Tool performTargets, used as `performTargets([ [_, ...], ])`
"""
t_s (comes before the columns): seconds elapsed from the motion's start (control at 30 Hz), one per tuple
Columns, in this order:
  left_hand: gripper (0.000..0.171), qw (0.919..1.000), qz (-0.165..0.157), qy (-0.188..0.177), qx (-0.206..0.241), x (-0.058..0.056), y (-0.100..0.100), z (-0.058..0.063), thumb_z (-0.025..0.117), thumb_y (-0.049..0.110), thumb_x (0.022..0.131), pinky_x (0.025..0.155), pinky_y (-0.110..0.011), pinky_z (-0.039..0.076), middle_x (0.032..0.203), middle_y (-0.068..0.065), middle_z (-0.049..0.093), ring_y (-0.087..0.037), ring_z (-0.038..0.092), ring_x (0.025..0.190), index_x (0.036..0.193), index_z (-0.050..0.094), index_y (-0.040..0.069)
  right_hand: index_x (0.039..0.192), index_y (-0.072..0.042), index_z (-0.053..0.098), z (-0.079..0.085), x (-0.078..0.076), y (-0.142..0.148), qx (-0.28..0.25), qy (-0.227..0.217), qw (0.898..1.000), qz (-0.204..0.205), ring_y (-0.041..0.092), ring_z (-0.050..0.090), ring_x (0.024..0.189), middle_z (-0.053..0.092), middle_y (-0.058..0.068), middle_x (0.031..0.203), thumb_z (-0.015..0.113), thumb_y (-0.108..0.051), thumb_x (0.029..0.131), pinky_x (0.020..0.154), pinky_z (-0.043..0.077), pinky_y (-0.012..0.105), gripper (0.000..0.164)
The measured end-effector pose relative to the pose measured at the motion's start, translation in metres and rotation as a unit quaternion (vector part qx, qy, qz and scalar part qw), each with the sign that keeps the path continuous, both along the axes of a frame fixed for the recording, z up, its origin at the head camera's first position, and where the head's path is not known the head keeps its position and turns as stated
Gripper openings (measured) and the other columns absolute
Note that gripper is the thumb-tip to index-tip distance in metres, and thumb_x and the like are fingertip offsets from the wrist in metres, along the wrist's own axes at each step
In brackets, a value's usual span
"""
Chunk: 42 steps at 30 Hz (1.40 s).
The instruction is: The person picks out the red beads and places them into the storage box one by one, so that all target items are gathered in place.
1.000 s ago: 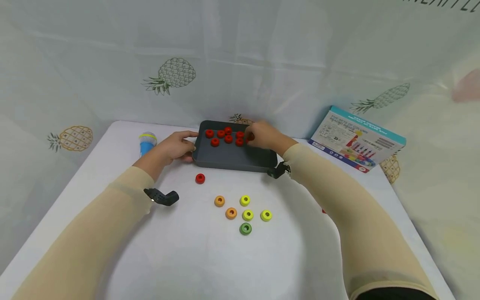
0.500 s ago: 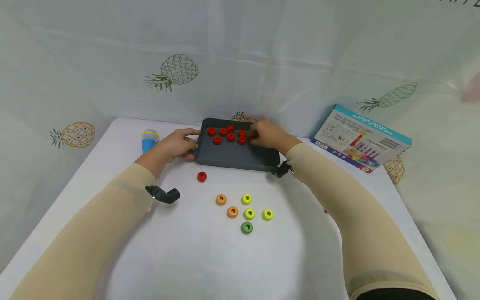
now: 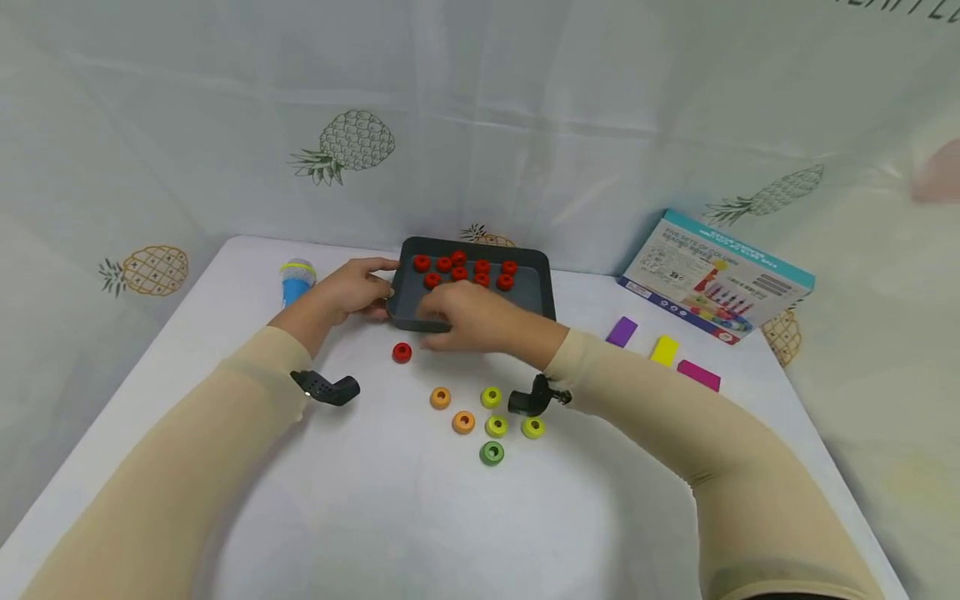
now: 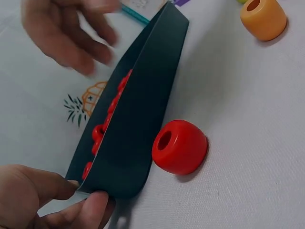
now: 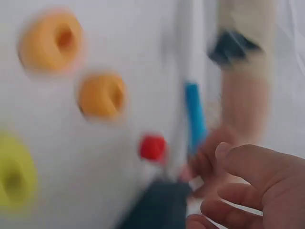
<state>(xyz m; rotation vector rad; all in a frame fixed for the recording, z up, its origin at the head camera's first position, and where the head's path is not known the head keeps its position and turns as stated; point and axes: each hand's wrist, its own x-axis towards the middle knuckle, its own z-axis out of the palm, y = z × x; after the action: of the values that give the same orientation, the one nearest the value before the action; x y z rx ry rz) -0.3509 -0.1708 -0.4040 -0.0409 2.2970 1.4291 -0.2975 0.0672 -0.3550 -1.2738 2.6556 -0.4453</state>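
My left hand [image 3: 351,287] grips the left end of a dark grey tray [image 3: 542,287], thumb and fingers at its corner in the left wrist view. Inside the tray sit several red beads [image 3: 422,263]. My right hand [image 3: 480,317] is over the tray's front edge, fingers loosely bent and holding nothing; it hides part of the tray. Just left of its fingertips, one red bead [image 3: 402,352] with a hole lies on the white table, close to the tray's front wall [image 4: 143,105].
Nearer me lie two orange beads [image 3: 463,422], three yellow beads [image 3: 496,427] and a green bead [image 3: 491,453]. A blue toy microphone [image 3: 297,283] is behind my left hand. At right are purple [image 3: 622,331], yellow [image 3: 664,350] and magenta blocks [image 3: 698,375] and a printed box [image 3: 716,279].
My right hand has let go of a red bead at the tray's right side and moved left and toward me, toward the loose red bead. The left hand keeps its grip.
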Motion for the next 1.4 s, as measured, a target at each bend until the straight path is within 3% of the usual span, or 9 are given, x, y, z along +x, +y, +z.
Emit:
performTargets([
  [0.17,0.06,1.0,-0.003,-0.004,0.007,0.001,-0.002,-0.002,0.054,0.009,0.102,0.077,-0.027,0.059,0.134,-0.02,0.059,-0.022,0.066,0.091,0.158,0.037,0.021,0.135,-0.013,0.064,-0.025,0.018,-0.023,0.056,-0.005,0.998,0.022,0.015,0.059,0.117,0.063,0.002,0.133,0.073,-0.034,0.092,0.1,0.051,0.028,0.049],
  [0.37,0.061,0.9999,-0.008,-0.007,0.008,0.002,-0.002,-0.004,0.054,0.009,0.102,0.078,-0.027,0.06,0.136,-0.021,0.058,-0.025,0.065,0.097,0.159,0.036,0.021,0.147,-0.019,0.053,-0.042,0.021,-0.037,0.09,0.022,0.994,0.053,0.014,0.057,0.114,0.056,0.002,0.137,0.071,-0.037,0.095,0.098,0.049,0.026,0.058],
  [0.53,0.061,0.9999,-0.008,-0.005,0.011,0.002,-0.001,-0.004,0.053,0.009,0.102,0.076,-0.026,0.059,0.136,-0.02,0.058,-0.026,0.063,0.102,0.159,0.035,0.022,0.139,-0.018,0.061,-0.05,0.021,-0.042,0.09,0.032,0.992,0.077,0.013,0.058,0.108,0.06,0.001,0.129,0.07,-0.027,0.096,0.095,0.05,0.025,0.044],
  [0.73,0.061,1.0,-0.005,0.002,0.005,0.002,0.0,-0.001,0.054,0.009,0.102,0.075,-0.027,0.059,0.135,-0.02,0.058,-0.023,0.064,0.094,0.159,0.036,0.022,0.124,-0.018,0.072,-0.054,0.024,-0.041,0.081,0.028,0.993,0.082,0.01,0.061,0.107,0.067,-0.002,0.12,0.067,-0.017,0.098,0.095,0.05,0.019,0.026],
  [0.93,0.061,1.0,-0.005,0.003,0.003,0.004,0.002,0.004,0.054,0.009,0.102,0.076,-0.027,0.059,0.137,-0.02,0.057,-0.026,0.063,0.101,0.159,0.035,0.021,0.122,-0.016,0.073,-0.043,0.029,-0.035,0.059,0.019,0.995,0.079,0.01,0.061,0.106,0.067,-0.002,0.119,0.069,-0.013,0.097,0.095,0.05,0.019,0.026],
  [1.17,0.06,1.0,-0.002,0.003,0.001,0.004,0.002,0.004,0.054,0.009,0.103,0.077,-0.027,0.059,0.136,-0.02,0.058,-0.027,0.062,0.102,0.159,0.036,0.022,0.124,-0.013,0.072,-0.014,0.032,-0.022,0.026,0.048,0.996,0.076,0.009,0.06,0.107,0.066,-0.002,0.121,0.069,-0.013,0.096,0.093,0.051,0.019,0.028],
  [1.4,0.059,0.9999,-0.005,0.005,0.011,0.003,-0.001,0.001,0.053,0.01,0.103,0.078,-0.027,0.06,0.136,-0.02,0.058,-0.028,0.064,0.104,0.158,0.036,0.021,0.12,-0.012,0.072,0.011,0.014,-0.009,0.007,0.04,0.998,0.051,0.01,0.061,0.106,0.069,0.001,0.12,0.069,-0.009,0.095,0.09,0.052,0.02,0.025],
])
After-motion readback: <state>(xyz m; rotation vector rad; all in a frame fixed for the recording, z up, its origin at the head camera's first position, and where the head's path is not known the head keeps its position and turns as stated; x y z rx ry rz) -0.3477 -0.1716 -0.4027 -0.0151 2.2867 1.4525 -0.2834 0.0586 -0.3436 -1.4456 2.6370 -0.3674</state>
